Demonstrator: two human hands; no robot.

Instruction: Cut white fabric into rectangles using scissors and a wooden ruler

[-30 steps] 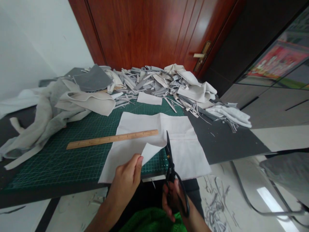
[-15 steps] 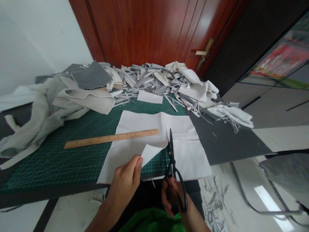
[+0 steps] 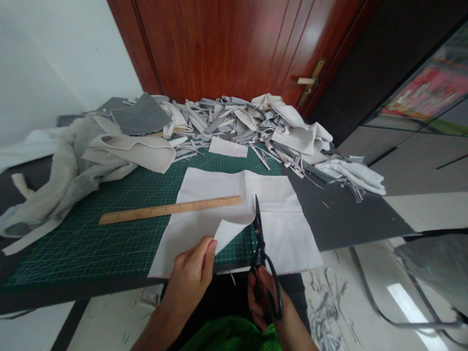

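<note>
A white fabric sheet (image 3: 270, 195) lies on the green cutting mat (image 3: 91, 243), partly cut from its near edge. My left hand (image 3: 192, 275) pinches the cut flap of the sheet, lifting and folding its corner. My right hand (image 3: 265, 302) grips the handles of black scissors (image 3: 259, 239), whose blades point away from me into the cut, nearly closed. A wooden ruler (image 3: 170, 209) rests across the sheet's left part and the mat.
A heap of grey and white fabric scraps (image 3: 237, 122) fills the table's far side, with larger beige cloth (image 3: 73, 170) at the left. A small white piece (image 3: 228, 147) lies beyond the sheet. A wooden door (image 3: 234, 48) stands behind. Dark tabletop (image 3: 347, 214) shows at right.
The scissors have advanced slightly further into the sheet, lengthening the cut. My left hand keeps hold of the flap in almost the same place.
</note>
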